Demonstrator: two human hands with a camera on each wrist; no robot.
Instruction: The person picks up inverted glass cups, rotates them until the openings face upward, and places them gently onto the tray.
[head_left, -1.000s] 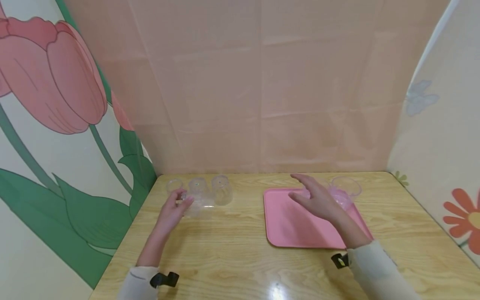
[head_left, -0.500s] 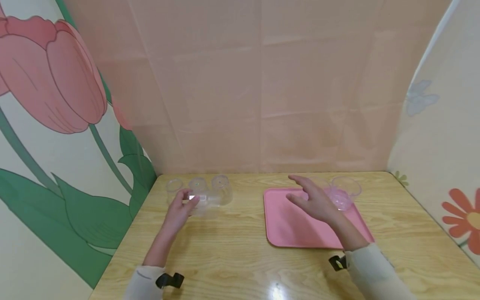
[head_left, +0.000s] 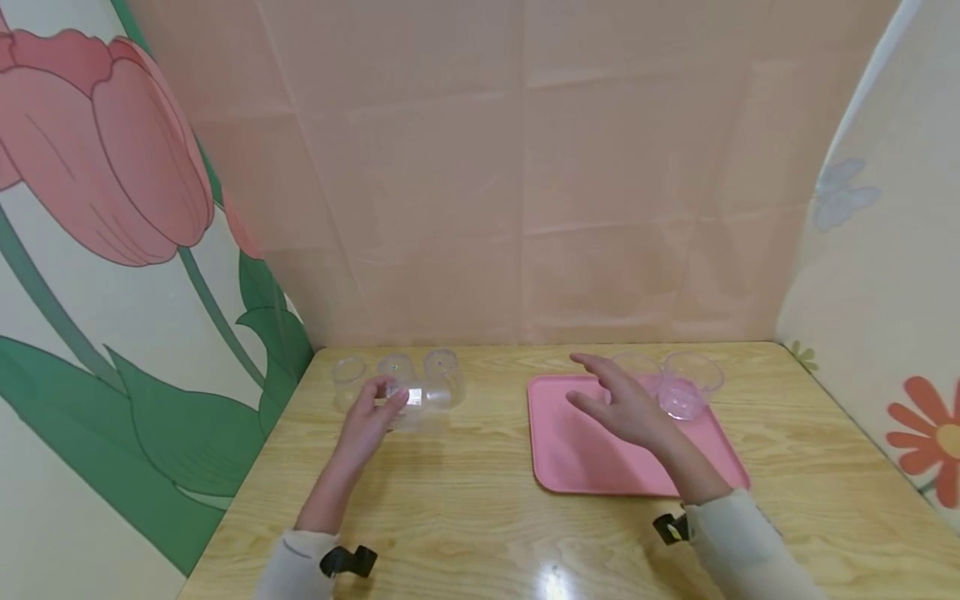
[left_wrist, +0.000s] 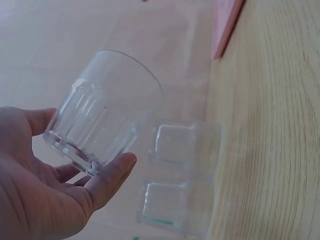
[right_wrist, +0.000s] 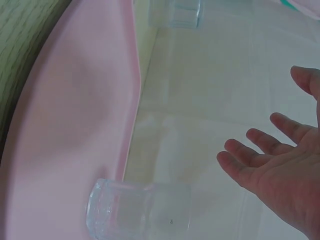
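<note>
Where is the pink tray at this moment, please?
In the head view, the pink tray lies on the right half of the wooden table, below the right grip, with a clear cup standing on its far right part.

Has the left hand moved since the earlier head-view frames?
Yes: the left hand, holding a clear glass, has shifted rightward, closer to the pink tray, which stays put.

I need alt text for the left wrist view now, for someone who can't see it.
A person's left hand grips a clear fluted tumbler near its base, the mouth pointing away from the palm. Beyond it, two more clear tumblers stand on a wood-grain table, and part of a pink tray shows at the top.
</note>
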